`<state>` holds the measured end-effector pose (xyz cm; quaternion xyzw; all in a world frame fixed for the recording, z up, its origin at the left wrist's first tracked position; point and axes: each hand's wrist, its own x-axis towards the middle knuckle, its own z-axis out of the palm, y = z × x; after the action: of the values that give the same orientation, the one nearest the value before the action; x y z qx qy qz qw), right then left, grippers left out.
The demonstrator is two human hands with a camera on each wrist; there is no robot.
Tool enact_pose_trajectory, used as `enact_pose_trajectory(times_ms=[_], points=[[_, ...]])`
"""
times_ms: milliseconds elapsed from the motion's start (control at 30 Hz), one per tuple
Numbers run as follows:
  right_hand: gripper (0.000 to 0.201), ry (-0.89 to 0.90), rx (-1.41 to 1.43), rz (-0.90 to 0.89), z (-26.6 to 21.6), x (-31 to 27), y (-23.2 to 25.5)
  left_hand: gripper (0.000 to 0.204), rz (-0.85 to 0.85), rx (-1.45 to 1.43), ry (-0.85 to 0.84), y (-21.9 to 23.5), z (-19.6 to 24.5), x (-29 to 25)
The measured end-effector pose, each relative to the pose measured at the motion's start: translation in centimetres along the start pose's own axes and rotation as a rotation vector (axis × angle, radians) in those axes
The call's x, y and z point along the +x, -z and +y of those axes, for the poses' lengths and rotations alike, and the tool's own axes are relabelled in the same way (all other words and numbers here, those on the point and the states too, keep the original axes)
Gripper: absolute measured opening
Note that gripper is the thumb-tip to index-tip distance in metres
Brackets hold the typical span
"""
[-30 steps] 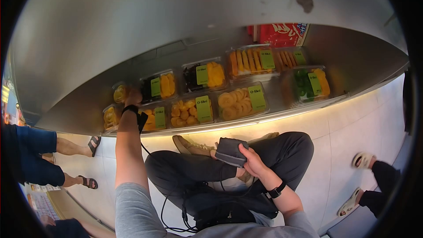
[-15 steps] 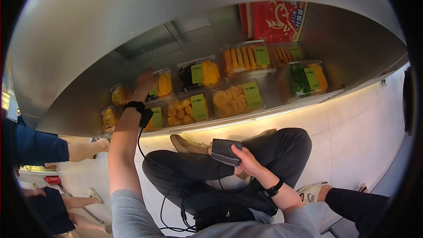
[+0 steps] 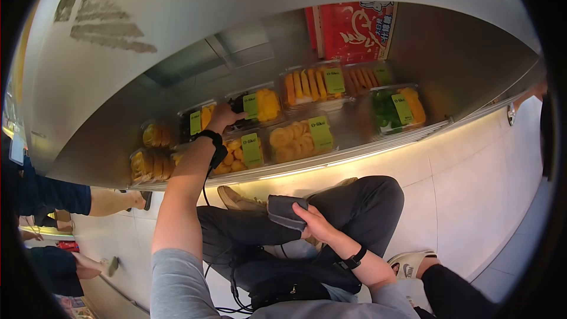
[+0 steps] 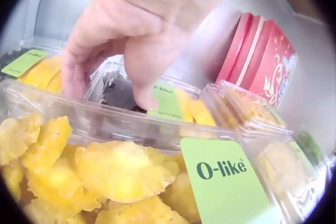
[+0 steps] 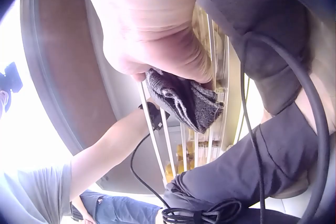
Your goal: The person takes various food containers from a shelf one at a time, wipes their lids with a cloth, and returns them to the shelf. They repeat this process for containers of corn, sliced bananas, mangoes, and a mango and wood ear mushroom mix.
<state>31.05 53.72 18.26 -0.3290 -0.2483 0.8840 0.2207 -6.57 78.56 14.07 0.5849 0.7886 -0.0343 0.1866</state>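
Note:
My left hand (image 3: 223, 119) reaches into the display case at a clear plastic box (image 4: 176, 86) of dark and yellow fruit. In the left wrist view its fingers hang down at the box's left end, and the thumb lies over the lid beside the green label (image 4: 167, 100). A box of yellow fruit pieces (image 4: 126, 169) stands in front of it. Left of the hand is another box of dark and yellow fruit (image 3: 195, 120). Above my lap, my right hand (image 3: 316, 223) holds a folded dark grey cloth (image 3: 286, 211), also visible in the right wrist view.
Boxes of banana-like slices (image 3: 301, 140), long orange slices (image 3: 316, 84) and green and orange fruit (image 3: 398, 110) stand to the right. A red printed package (image 3: 357, 32) leans behind. The case's lit front edge (image 3: 331, 162) runs before my knees. Cables (image 5: 252, 124) hang by my legs; other people stand at both sides.
My left hand has moved right along the row, from the far-left boxes past one dark-and-yellow fruit box to the neighbouring one. My right hand keeps holding the cloth. The view has shifted slightly.

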Motion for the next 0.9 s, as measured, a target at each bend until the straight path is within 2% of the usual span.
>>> enact_pose_trajectory(times_ms=[67,133,167,233,300,367,400,433,500,533,567,600,633,700,800,833,900], points=[[0.049,-0.002,-0.008,0.0,0.1,0.0,0.0,0.069,0.06,-0.014,-0.024,0.4,0.0,-0.6],[0.049,-0.026,0.001,0.014,0.5,0.1,0.0,0.071,-0.012,-0.249,-0.055,1.7,0.0,-1.5],[0.049,-0.026,0.001,0.017,0.4,0.0,0.0,0.071,-0.013,-0.251,-0.057,3.1,0.9,-2.3],[0.05,-0.008,0.01,0.004,0.2,0.0,-0.2,0.08,-0.164,-0.248,0.202,6.0,2.5,-3.6],[0.049,-0.022,0.004,0.008,0.4,0.1,0.0,0.073,-0.141,-0.357,0.199,5.8,1.4,-3.7],[0.049,-0.029,-0.002,0.013,0.4,0.2,0.0,0.069,-0.086,-0.921,0.085,5.3,0.2,-3.7],[0.049,-0.054,0.04,0.02,0.4,0.2,0.0,0.067,-0.042,-0.935,0.171,5.5,-0.5,-3.5],[0.049,-0.079,0.083,0.027,0.3,0.2,0.0,0.067,-0.044,-0.935,0.168,6.1,-1.1,-4.0],[0.047,-0.068,0.166,0.043,-0.8,-0.2,-0.4,0.064,-0.043,-1.165,0.057,6.9,-2.4,-5.5],[0.045,-0.059,0.249,0.055,-1.2,-0.4,-0.5,0.064,-0.045,-1.163,0.058,7.8,-2.0,-7.3],[0.045,-0.064,0.253,0.055,-1.2,-0.5,-0.3,0.058,0.046,-1.178,0.001,9.2,-1.2,-10.0],[0.043,-0.009,0.261,0.016,-1.3,-0.6,0.1,0.053,0.142,-1.189,-0.057,10.7,-0.4,-12.9],[0.041,0.044,0.27,-0.024,-1.4,-0.6,0.4,0.053,0.146,-1.186,-0.049,12.0,0.6,-15.8],[0.044,0.092,0.272,-0.057,-2.7,-1.7,-0.3,0.043,0.218,-1.377,-0.057,13.2,2.5,-21.1],[0.048,0.341,0.262,0.048,-3.9,-3.3,-1.1,0.038,0.3,-1.443,-0.105,11.1,2.8,-26.0],[0.047,0.416,0.241,0.066,-5.2,-4.5,-2.4,0.036,0.307,-1.451,-0.064,10.1,3.3,-27.7],[0.048,0.802,-0.077,0.148,-6.9,-5.7,-4.3,0.034,0.229,-1.553,-0.044,8.4,5.6,-30.8]])
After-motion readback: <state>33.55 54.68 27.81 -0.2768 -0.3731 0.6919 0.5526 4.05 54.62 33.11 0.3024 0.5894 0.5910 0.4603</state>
